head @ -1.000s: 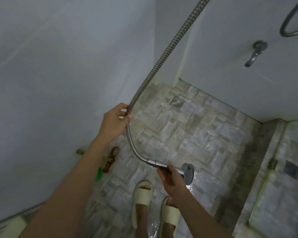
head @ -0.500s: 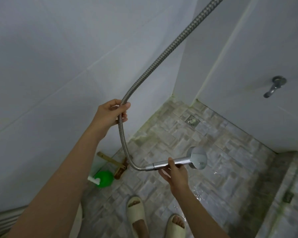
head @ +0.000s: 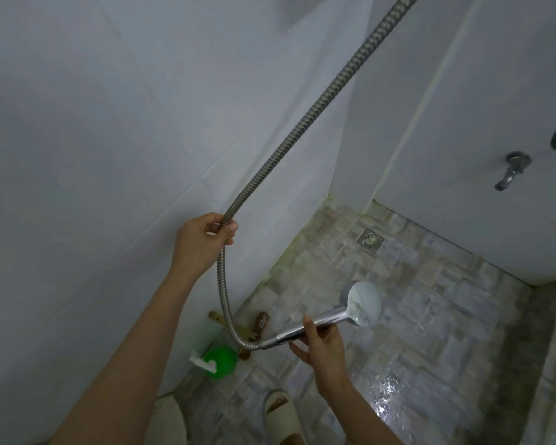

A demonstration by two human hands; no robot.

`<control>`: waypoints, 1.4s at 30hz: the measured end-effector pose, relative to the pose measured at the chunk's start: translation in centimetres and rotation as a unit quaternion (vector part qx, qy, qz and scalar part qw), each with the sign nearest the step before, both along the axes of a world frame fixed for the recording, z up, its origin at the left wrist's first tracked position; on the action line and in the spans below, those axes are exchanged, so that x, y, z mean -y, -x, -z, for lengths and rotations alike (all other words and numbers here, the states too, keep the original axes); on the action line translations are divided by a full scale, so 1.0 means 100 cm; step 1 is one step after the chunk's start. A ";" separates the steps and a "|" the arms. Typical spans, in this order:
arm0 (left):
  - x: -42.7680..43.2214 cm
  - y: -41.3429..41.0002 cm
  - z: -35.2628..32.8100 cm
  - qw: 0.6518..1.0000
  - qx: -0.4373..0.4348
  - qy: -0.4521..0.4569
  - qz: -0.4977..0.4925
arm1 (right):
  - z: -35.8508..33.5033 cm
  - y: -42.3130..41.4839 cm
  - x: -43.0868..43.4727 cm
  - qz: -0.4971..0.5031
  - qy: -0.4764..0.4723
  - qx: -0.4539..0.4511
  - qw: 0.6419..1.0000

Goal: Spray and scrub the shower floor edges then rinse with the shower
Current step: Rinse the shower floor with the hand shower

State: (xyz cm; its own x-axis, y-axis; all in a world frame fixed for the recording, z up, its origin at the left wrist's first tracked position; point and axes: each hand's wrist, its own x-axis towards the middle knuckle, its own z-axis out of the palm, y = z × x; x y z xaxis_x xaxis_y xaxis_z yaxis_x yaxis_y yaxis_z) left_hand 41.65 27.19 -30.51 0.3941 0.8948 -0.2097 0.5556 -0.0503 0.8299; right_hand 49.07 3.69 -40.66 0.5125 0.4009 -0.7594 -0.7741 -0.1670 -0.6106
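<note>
Shower head (head: 363, 303) handle clenched in right hand (head: 318, 345), spray face just right of fingers. Hose (head: 302, 126) pinched in left hand (head: 203, 242), up-left. Light, rigid, wet chrome, probably slippery; hose springy, likely tugs back. Best held mid-handle. Counted: one shower head, one hose, one green spray bottle (head: 220, 361).

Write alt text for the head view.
A person's right hand grips a chrome handheld shower head over a wet tiled floor, while the left hand holds its metal hose up beside a white wall. A green spray bottle and a brush sit by the wall; a square drain is near the far corner.
</note>
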 end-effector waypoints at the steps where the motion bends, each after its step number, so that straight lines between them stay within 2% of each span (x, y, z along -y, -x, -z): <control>1: -0.003 0.004 -0.003 1.000 -0.001 -0.006 0.004 | -0.004 0.009 -0.003 0.018 0.004 -0.015 1.000; 4: -0.007 0.013 -0.009 1.000 -0.011 -0.015 0.023 | -0.010 0.035 -0.005 0.051 0.011 -0.065 0.996; 10: -0.009 0.027 -0.014 0.998 -0.026 -0.023 0.051 | -0.016 0.062 -0.011 -0.009 -0.016 -0.111 0.994; 17: -0.019 0.032 -0.017 0.998 -0.023 -0.038 0.048 | -0.016 0.048 -0.025 -0.021 -0.058 -0.040 0.997; 27: -0.022 0.020 -0.008 0.998 -0.010 -0.027 0.052 | -0.007 0.013 -0.039 -0.068 -0.035 0.045 0.996; 42: -0.025 -0.012 0.014 0.996 -0.027 -0.018 0.080 | 0.013 -0.049 -0.058 -0.127 -0.041 0.113 0.985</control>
